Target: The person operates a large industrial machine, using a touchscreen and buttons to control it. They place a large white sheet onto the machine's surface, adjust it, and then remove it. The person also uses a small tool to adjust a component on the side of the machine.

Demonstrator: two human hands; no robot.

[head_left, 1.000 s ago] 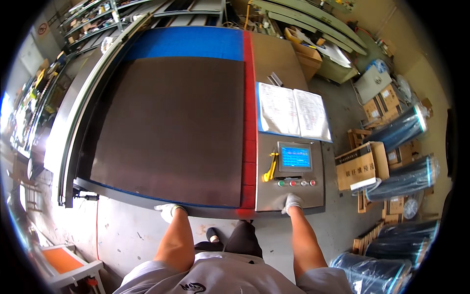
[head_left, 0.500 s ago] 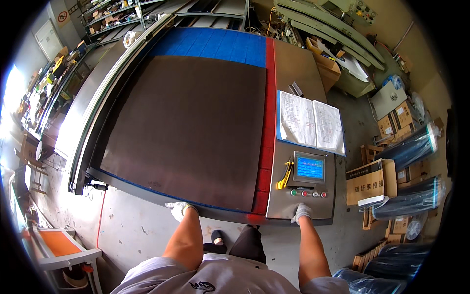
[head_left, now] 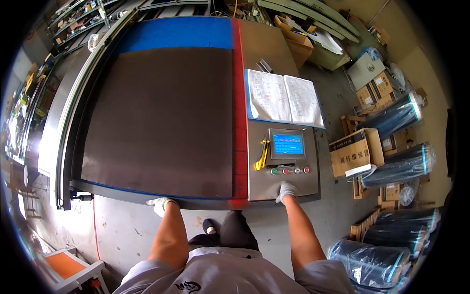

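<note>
View shifted closer, hands (head_left: 223, 198) planted — brown carton (head_left: 353, 154) right.

Open ledger (head_left: 285, 96), cardboard boxes (head_left: 353, 153), wrapped dark rolls (head_left: 397, 115), orange tray (head_left: 64, 264)

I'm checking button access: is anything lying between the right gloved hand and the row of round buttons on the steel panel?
Nothing visible: bare steel separates the right hand from the buttons; the yellow knife lies left.

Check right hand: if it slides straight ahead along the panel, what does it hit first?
Likely the row of push buttons just beyond the right hand, which rests on the steel control panel. The touchscreen comes after. Depth is unclear.
</note>
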